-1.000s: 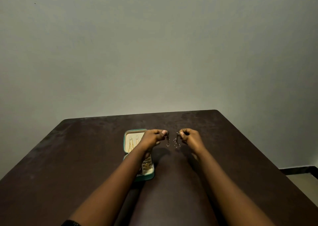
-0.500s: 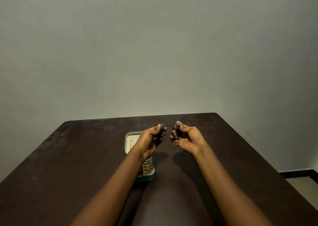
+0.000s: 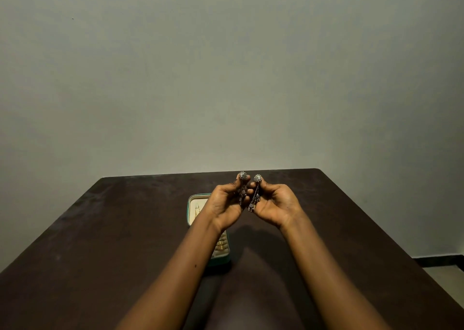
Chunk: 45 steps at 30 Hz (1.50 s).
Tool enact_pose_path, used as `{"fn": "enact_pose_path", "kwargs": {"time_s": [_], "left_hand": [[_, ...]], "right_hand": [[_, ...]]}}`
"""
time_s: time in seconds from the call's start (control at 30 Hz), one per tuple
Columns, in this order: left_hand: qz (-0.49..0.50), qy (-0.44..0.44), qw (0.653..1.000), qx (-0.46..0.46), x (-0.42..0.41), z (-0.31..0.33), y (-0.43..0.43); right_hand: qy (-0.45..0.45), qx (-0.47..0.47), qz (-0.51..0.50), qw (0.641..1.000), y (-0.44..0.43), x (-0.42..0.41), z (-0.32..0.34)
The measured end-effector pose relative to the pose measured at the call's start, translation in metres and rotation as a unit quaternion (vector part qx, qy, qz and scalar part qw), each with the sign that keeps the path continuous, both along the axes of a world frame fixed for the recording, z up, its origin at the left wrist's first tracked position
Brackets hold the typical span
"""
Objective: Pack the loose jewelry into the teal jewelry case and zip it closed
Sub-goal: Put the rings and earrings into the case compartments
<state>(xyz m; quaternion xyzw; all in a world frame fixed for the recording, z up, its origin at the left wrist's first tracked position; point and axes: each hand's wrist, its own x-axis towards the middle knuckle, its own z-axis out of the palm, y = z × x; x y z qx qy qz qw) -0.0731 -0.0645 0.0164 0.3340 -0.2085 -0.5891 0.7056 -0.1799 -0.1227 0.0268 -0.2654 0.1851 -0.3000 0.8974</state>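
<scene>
Right now we are holding both hands up over the dark table, palms turned toward us. The left hand is pinching one silver earring by its flower-shaped top. The right hand is pinching the matching earring the same way. The two hands are sitting just beside each other, and we cannot tell whether the fingertips are touching.

Both chains are dangling down in front of the palms, very near one another. The teal case is lying open on the table below and to the left, partly hidden by the left forearm. Its far half is showing gold pieces on the cream lining, and its near half is showing rings in their slots.

We are judging that the pair is about to go into the case. The chains are hanging so close that they could be tangling if we swing them together. A light pinch on such small tops could be letting an earring slip onto the dark table, where it would be hard to spot. Lowering the left arm carelessly could be nudging the case or knocking the pieces already sitting in it.
</scene>
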Motion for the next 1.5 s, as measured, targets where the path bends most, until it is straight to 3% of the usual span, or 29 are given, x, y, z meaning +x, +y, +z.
{"fn": "enact_pose_path", "kwargs": {"time_s": [0.3, 0.73, 0.87, 1.0, 1.13, 1.3, 1.5], "left_hand": [[0.018, 0.099, 0.994, -0.037, -0.006, 0.016, 0.005], [-0.002, 0.175, 0.982, -0.072, -0.005, 0.027, 0.015], [0.005, 0.124, 0.991, -0.054, -0.003, 0.029, 0.02], [0.021, 0.028, 0.998, -0.048, -0.003, 0.036, 0.028], [0.016, -0.014, 0.994, -0.103, -0.002, 0.046, 0.038], [-0.026, 0.008, 0.985, -0.17, -0.005, 0.055, 0.042], [-0.045, 0.061, 0.973, -0.218, -0.01, 0.049, 0.035]], "right_hand": [[-0.039, -0.026, -0.007, 0.999, 0.01, 0.002, 0.016], [-0.084, 0.033, -0.013, 0.996, 0.017, 0.004, 0.027], [-0.054, -0.115, -0.042, 0.991, 0.022, 0.002, 0.027], [0.015, -0.273, -0.102, 0.956, 0.023, 0.001, 0.035], [0.023, -0.343, -0.107, 0.933, 0.026, -0.003, 0.05], [-0.095, -0.246, -0.043, 0.964, 0.034, -0.007, 0.059], [-0.114, -0.144, -0.018, 0.983, 0.04, 0.001, 0.055]]}}
